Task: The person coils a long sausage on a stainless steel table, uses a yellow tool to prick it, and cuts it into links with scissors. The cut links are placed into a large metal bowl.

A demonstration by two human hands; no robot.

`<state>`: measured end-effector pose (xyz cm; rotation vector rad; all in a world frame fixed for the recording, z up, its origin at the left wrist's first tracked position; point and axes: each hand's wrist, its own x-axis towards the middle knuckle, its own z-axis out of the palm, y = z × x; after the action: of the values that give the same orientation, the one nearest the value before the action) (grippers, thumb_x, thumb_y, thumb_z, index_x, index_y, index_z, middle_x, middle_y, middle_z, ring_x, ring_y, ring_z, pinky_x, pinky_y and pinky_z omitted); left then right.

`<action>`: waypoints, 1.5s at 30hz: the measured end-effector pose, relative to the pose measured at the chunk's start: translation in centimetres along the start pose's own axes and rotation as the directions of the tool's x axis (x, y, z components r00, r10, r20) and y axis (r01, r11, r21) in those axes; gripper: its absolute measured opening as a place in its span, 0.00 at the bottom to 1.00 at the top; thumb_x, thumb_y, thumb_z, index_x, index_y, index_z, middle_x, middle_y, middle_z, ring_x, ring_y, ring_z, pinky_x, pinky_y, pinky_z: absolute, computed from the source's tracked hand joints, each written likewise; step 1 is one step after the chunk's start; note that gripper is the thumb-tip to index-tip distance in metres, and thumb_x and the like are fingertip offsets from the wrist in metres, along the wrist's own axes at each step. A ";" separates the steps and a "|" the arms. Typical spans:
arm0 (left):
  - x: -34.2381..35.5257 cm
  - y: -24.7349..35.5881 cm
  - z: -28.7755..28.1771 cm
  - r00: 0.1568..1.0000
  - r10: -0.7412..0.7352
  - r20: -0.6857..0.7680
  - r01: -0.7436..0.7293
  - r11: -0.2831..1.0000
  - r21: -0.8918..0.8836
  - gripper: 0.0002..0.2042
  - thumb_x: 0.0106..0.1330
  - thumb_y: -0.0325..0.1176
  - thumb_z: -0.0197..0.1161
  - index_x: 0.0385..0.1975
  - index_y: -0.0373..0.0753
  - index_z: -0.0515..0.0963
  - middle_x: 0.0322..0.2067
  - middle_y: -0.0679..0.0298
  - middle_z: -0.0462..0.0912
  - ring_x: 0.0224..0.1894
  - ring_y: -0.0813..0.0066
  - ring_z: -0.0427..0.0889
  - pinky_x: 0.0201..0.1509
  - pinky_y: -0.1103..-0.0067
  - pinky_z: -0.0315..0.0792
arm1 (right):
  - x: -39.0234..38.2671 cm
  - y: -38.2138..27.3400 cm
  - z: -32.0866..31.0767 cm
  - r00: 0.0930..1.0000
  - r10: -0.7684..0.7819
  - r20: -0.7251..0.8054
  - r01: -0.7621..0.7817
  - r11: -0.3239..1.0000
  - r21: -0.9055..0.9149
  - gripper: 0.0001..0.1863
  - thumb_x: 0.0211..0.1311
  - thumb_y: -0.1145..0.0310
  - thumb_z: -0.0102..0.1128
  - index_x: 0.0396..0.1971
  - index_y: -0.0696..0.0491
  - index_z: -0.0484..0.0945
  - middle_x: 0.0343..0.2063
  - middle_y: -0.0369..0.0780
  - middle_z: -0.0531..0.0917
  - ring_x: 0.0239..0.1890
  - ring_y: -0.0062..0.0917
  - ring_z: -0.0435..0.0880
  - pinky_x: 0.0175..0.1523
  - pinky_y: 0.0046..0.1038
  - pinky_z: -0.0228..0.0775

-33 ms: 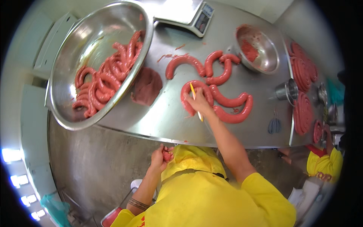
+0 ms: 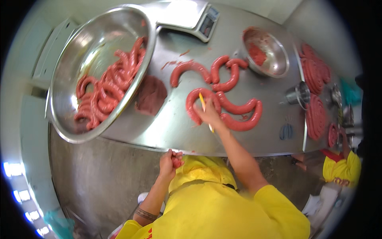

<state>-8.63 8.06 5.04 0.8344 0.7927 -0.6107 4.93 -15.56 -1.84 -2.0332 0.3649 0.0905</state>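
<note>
My right hand (image 2: 209,113) is closed around a slim yellow-and-white tool (image 2: 201,98); its exact kind I cannot make out. Tool and hand are over a curved raw sausage (image 2: 192,94) on the steel table. More curved sausage lengths lie close by, including a bent link (image 2: 240,122) to the right and an arched one (image 2: 190,66) beyond. Low in front of the table's near edge, my left hand (image 2: 167,162) is curled around a small lump of reddish meat (image 2: 177,162).
A big steel bowl (image 2: 63,115) of sausages overhangs the table's left side, beside a dark red cloth (image 2: 150,97). Farther back are a scale (image 2: 203,28) and a smaller bowl (image 2: 281,59). Rightward stand a metal cup (image 2: 296,95), blue-handled scissors (image 2: 285,131), coiled sausages (image 2: 315,115) and another person (image 2: 342,169).
The whole view has shifted slightly, so the table things appear a little to the left. Both hands keep their grips, and the sausages lie as before.
</note>
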 end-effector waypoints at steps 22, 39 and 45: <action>16.1 0.8 9.2 0.601 0.691 0.402 -0.375 -0.200 0.905 0.35 0.59 0.36 0.74 0.59 0.26 0.60 0.54 0.38 0.73 0.60 0.47 0.75 0.54 0.50 0.75 | -15.8 4.0 -8.9 0.914 0.277 0.296 -0.349 0.909 0.228 0.11 0.67 0.63 0.65 0.37 0.57 0.78 0.22 0.32 0.77 0.24 0.15 0.75 0.30 0.24 0.69; 2.0 -3.6 1.8 0.958 0.268 0.106 -0.262 0.653 0.711 0.16 0.80 0.40 0.51 0.41 0.32 0.80 0.26 0.63 0.84 0.20 0.81 0.78 0.24 0.81 0.74 | -11.5 0.9 2.4 0.516 0.130 0.847 -0.796 0.438 0.418 0.15 0.73 0.62 0.58 0.42 0.62 0.80 0.29 0.38 0.81 0.24 0.20 0.76 0.27 0.23 0.67; 0.9 -4.7 -1.1 0.976 0.218 -0.017 -0.170 0.806 0.567 0.16 0.82 0.40 0.46 0.49 0.33 0.76 0.39 0.58 0.87 0.36 0.72 0.86 0.39 0.76 0.80 | -13.7 -0.2 1.3 0.777 0.296 0.556 -0.570 0.706 0.420 0.14 0.74 0.64 0.52 0.36 0.59 0.80 0.23 0.38 0.81 0.22 0.23 0.78 0.27 0.30 0.69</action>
<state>-11.99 6.27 1.91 1.4785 0.5874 -0.6379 -7.90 -11.36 0.77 -1.2278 0.5131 0.6749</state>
